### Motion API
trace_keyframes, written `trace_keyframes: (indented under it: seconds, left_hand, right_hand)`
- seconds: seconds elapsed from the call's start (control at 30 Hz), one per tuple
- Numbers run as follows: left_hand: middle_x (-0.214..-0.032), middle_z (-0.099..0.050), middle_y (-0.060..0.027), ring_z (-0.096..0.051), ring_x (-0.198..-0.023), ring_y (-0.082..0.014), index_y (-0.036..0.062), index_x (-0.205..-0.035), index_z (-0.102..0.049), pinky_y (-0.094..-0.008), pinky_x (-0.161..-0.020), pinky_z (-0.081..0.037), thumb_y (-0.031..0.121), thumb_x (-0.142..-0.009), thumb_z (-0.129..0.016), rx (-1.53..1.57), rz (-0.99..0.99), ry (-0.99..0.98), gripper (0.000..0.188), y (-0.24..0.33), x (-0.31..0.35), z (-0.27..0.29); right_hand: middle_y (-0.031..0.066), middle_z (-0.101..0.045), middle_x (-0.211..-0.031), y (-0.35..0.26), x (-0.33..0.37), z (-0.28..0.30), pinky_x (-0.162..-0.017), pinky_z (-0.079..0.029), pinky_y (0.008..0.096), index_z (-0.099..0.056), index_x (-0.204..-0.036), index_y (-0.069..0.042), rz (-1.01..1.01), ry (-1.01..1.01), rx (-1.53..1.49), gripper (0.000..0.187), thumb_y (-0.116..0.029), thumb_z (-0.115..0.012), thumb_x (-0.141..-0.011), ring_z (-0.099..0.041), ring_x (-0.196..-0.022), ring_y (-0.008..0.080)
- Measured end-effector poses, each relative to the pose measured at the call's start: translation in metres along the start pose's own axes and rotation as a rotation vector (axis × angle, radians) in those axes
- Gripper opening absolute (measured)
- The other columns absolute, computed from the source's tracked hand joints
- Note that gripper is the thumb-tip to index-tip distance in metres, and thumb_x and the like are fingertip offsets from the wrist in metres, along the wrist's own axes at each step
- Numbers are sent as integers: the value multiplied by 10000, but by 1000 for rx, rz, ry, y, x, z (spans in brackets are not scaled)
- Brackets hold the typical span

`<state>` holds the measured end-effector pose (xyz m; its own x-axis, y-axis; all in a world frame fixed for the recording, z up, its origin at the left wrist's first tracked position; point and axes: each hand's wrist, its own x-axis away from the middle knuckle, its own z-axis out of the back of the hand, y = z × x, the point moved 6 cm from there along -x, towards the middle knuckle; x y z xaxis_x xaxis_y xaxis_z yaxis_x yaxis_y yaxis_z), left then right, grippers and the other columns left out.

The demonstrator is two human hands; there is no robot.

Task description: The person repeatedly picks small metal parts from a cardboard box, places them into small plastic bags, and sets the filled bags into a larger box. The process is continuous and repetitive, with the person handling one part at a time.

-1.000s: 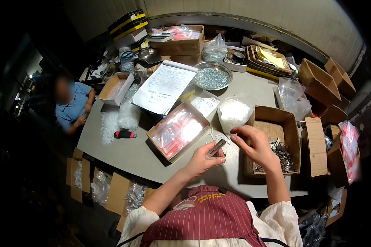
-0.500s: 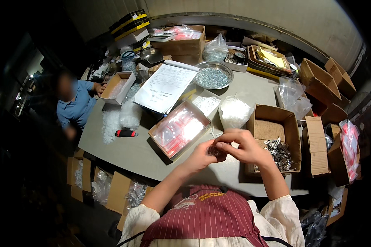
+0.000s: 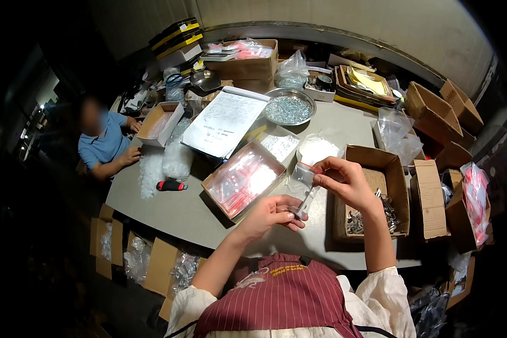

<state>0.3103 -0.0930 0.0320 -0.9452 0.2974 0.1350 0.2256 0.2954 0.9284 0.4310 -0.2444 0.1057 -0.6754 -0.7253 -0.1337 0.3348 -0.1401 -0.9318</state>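
A small clear zip bag (image 3: 302,176) with a red strip along its top hangs between my hands above the table, a small pale metal piece in its lower part. My right hand (image 3: 349,183) pinches the bag by its upper edge. Lower down, my left hand (image 3: 270,216) grips the bag's bottom end between thumb and fingers. Just beyond my left hand sits an open carton (image 3: 209,186) of flat clear bags with red strips. To the right, beneath my right forearm, a cardboard box (image 3: 372,159) holds a heap of metal parts (image 3: 384,209).
A white plastic bag (image 3: 319,147) stands behind my hands, a metal bowl (image 3: 290,107) of small shiny parts farther back. A clipboard (image 3: 225,121) and a red-and-black tool handle (image 3: 172,186) lie leftward. Another person (image 3: 110,141) sits at the table's left edge. Cartons (image 3: 431,197) crowd the right.
My hands have moved apart, and the bag is now stretched upright between them. My right hand has risen slightly, my left has dropped. The other person's hand has come up to the table edge.
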Motion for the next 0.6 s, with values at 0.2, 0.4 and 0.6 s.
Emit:
trace_keyframes:
  seconds: [0.2, 0.4, 0.6]
  left_hand:
    - [-1154, -683, -161, -677, -1048, -211, -64, -1328, -531, -334, -913, -555, -3, -950, -585, -69, -93, 38, 387, 9, 5, -2]
    - [-1071, -698, -129, -680, -998, -174, -40, -1232, -575, -315, -871, -565, 42, -987, -579, -121, -338, 293, 259, 43, 11, 4]
    - [-956, -713, -114, -703, -885, -162, -17, -1107, -568, -280, -692, -586, 53, -1000, -562, -257, -392, 421, 129, 60, 18, 3]
  right_hand:
    - [53, -672, -942, 7, 6, -2, -766, -541, 247, -622, -1000, 54, 8, 17, -137, 145, -31, -707, -919, -653, -861, 98]
    - [39, -656, -922, -17, 14, -19, -788, -544, 244, -606, -985, 47, 112, -17, -40, 154, -29, -717, -908, -642, -889, 91]
    - [45, -648, -966, -16, 15, -27, -800, -552, 252, -585, -1047, 38, 128, -12, -72, 211, -12, -724, -896, -658, -900, 106]
